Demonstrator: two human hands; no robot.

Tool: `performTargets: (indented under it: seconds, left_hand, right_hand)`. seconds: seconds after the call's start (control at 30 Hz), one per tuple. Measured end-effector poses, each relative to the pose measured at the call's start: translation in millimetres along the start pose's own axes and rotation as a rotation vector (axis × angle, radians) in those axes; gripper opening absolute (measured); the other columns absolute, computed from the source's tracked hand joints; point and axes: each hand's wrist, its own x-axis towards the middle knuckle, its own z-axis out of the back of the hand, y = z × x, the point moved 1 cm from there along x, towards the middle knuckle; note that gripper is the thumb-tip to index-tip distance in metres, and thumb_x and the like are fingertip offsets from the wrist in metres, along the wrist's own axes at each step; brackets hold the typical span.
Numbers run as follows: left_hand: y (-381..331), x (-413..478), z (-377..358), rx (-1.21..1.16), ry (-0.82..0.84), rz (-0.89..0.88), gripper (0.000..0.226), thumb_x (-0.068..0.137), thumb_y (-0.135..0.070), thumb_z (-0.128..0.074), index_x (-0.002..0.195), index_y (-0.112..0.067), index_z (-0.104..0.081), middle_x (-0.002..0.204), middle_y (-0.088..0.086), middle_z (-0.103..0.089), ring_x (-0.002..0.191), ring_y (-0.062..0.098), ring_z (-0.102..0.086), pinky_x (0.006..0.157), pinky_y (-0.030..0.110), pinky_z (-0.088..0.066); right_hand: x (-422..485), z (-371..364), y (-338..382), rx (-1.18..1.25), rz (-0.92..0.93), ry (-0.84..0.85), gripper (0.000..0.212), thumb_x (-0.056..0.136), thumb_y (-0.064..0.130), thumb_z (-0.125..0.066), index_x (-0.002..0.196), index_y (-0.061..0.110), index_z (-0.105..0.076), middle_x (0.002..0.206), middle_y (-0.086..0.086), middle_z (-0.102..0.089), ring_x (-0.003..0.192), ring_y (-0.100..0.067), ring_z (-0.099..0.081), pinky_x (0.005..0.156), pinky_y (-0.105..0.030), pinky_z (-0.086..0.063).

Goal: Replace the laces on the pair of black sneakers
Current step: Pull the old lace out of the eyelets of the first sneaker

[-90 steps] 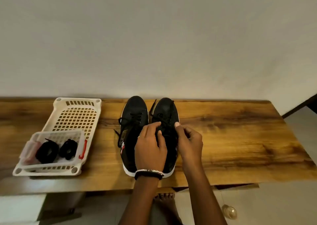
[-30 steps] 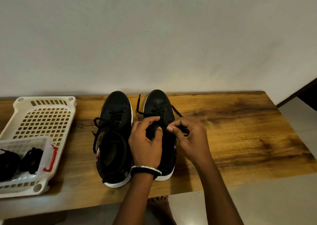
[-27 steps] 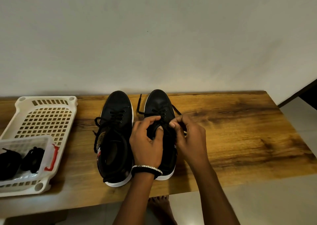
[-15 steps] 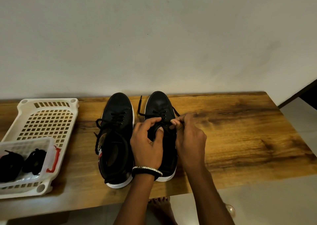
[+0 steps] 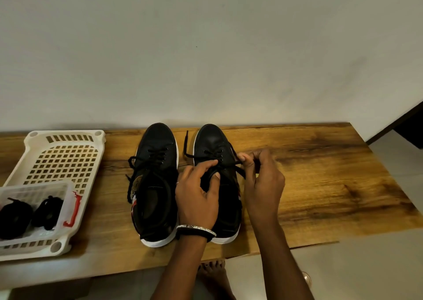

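My left hand (image 5: 196, 199) pinched the right-side sneaker (image 5: 211, 139) at its tongue — right hand (image 5: 263, 185) pinched its lace (image 5: 231, 163), stretched taut sideways. It stood mid-way along the counter (image 5: 320, 173), toe at the back edge, other sneaker (image 5: 158, 141) just beside.

Bare forearms, with 1 studded silver bangle (image 5: 196, 227) and 1 black band (image 5: 194, 232) below the left hand (image 5: 196, 200).

view: just one cam, worn on the head
facing: forward and down, across the surface (image 5: 320, 185) toward the wall (image 5: 206, 48)
closeness: pretty close, left hand (image 5: 196, 199) and right hand (image 5: 263, 185) fill the lower middle of the frame
bottom strip: floor (image 5: 377, 272) past the surface's near edge
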Motion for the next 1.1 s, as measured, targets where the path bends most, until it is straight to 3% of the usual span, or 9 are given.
performTargets:
  seconds: [0.1, 0.2, 0.37, 0.57, 0.73, 0.83, 0.93, 1.03, 1.1]
  left_hand:
    - [1, -1, 1, -0.014, 0.005, 0.006, 0.027, 0.087, -0.016, -0.072, 0.112, -0.027, -0.073, 0.105, -0.009, -0.064, 0.099, 0.004, -0.061, 0.081, 0.004, -0.043]
    - [2, -3, 3, -0.017, 0.005, 0.01, 0.025, 0.088, -0.017, -0.072, 0.112, -0.025, -0.073, 0.106, -0.009, -0.064, 0.099, 0.001, -0.06, 0.081, 0.002, -0.042]
    - [2, -7, 7, -0.01, 0.019, 0.013, 0.025, 0.09, -0.021, -0.071, 0.115, -0.025, -0.072, 0.108, -0.008, -0.066, 0.101, 0.003, -0.061, 0.085, 0.01, -0.047]
    - [-1, -13, 9, 0.03, 0.007, 0.006, 0.026, 0.091, -0.019, -0.069, 0.116, -0.026, -0.072, 0.109, -0.007, -0.067, 0.102, 0.01, -0.063, 0.088, 0.036, -0.056]
    - [1, -14, 9, 0.018, 0.003, 0.009, 0.026, 0.091, -0.017, -0.069, 0.115, -0.024, -0.072, 0.108, -0.006, -0.067, 0.102, 0.011, -0.064, 0.087, 0.04, -0.057]
    - [-1, -14, 7, 0.037, 0.019, -0.01, 0.026, 0.09, -0.018, -0.069, 0.115, -0.022, -0.072, 0.106, -0.006, -0.067, 0.1, 0.012, -0.064, 0.085, 0.04, -0.057]
    - [-2, -16, 5, 0.054, 0.038, -0.034, 0.026, 0.09, -0.02, -0.069, 0.116, -0.022, -0.071, 0.105, -0.005, -0.067, 0.1, 0.013, -0.063, 0.085, 0.038, -0.057]
    - [1, -15, 5, 0.034, 0.031, -0.013, 0.028, 0.089, -0.02, -0.07, 0.117, -0.022, -0.07, 0.106, -0.005, -0.067, 0.1, 0.01, -0.063, 0.086, 0.035, -0.056]
    - [2, -14, 3, 0.039, 0.029, -0.019, 0.028, 0.089, -0.02, -0.07, 0.116, -0.022, -0.071, 0.106, -0.005, -0.066, 0.099, 0.01, -0.063, 0.086, 0.036, -0.056]
  right_hand:
    - [2, 3, 0, 0.305, -0.214, 0.168, 0.032, 0.1, 0.043, -0.051, 0.087, 0.015, -0.058, 0.061, 0.006, -0.059, 0.055, -0.008, -0.056, 0.051, -0.032, -0.047]
    - [5, 15, -1, 0.425, -0.295, 0.225, 0.03, 0.099, 0.037, -0.058, 0.077, 0.017, -0.06, 0.057, 0.012, -0.054, 0.054, -0.004, -0.05, 0.054, -0.024, -0.042]
    - [6, 34, -13, 0.374, -0.293, 0.474, 0.018, 0.085, 0.041, -0.075, 0.088, 0.023, -0.077, 0.08, 0.007, -0.072, 0.07, -0.011, -0.06, 0.065, -0.026, -0.047]
    - [2, 28, -4, 0.361, -0.207, 0.183, 0.01, 0.093, 0.017, -0.071, 0.088, 0.025, -0.075, 0.082, 0.007, -0.069, 0.076, -0.003, -0.061, 0.067, -0.019, -0.047]
    - [10, 35, -3, 1.02, -0.601, -0.081, 0.005, 0.09, 0.019, -0.067, 0.086, 0.016, -0.066, 0.071, 0.007, -0.058, 0.067, -0.008, -0.054, 0.07, -0.027, -0.047]
    - [4, 41, -9, 1.404, -0.752, -0.042, 0.009, 0.087, 0.021, -0.067, 0.094, 0.019, -0.061, 0.091, 0.004, -0.064, 0.088, -0.014, -0.063, 0.089, -0.033, -0.054]
    - [-43, 24, -22, 1.256, -0.638, 0.177, 0.025, 0.08, 0.016, -0.077, 0.096, 0.034, -0.07, 0.1, 0.023, -0.071, 0.099, 0.007, -0.066, 0.107, -0.06, -0.044]
    - [-26, 25, -24, 1.05, -0.672, 0.17, 0.067, 0.04, 0.046, -0.101, 0.091, 0.027, -0.062, 0.086, 0.015, -0.061, 0.075, 0.003, -0.058, 0.073, -0.031, -0.057]
    - [4, 33, -15, 1.014, -0.682, 0.085, 0.059, 0.054, 0.049, -0.095, 0.088, 0.017, -0.059, 0.077, 0.007, -0.055, 0.06, -0.004, -0.051, 0.06, -0.026, -0.049]
